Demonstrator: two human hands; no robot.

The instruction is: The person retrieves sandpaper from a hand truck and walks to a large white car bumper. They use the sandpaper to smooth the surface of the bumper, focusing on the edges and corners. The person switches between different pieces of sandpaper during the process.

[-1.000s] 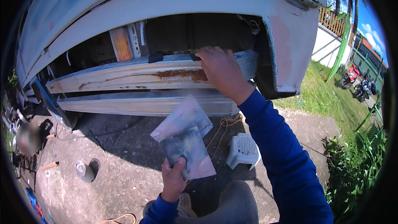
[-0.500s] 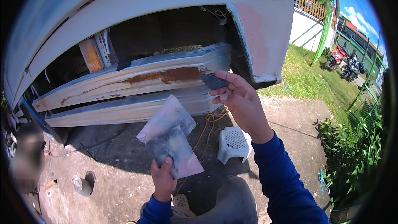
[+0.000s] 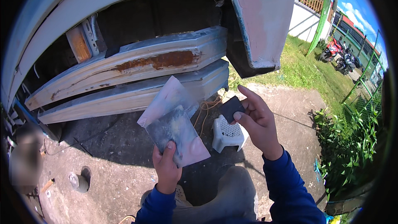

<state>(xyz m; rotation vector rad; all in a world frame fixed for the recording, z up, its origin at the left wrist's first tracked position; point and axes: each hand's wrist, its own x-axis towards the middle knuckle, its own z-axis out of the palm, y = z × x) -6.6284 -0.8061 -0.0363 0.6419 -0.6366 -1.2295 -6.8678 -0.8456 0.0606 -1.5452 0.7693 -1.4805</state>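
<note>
Left hand [image 3: 167, 169] fingers clamped on 2 worn sanding sheets [image 3: 174, 128], held fanned at chest level. Right hand [image 3: 259, 121] fingers pinching small dark pad [image 3: 231, 108] beside sheets. White stool [image 3: 227, 133] on stained concrete ground [image 3: 103, 170]. Rusted bumper [image 3: 137, 64] overhead. Outdoors, grass [image 3: 306, 72] right.

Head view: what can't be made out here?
- Dark pad in the right hand: fingers cover part of it; material unclear.
- Sheets in the left hand: they overlap, so the count is unclear.
- Cavity above the rusty bumper: deep shadow.
- Left edge: blurred, cut by the fisheye rim.
</note>
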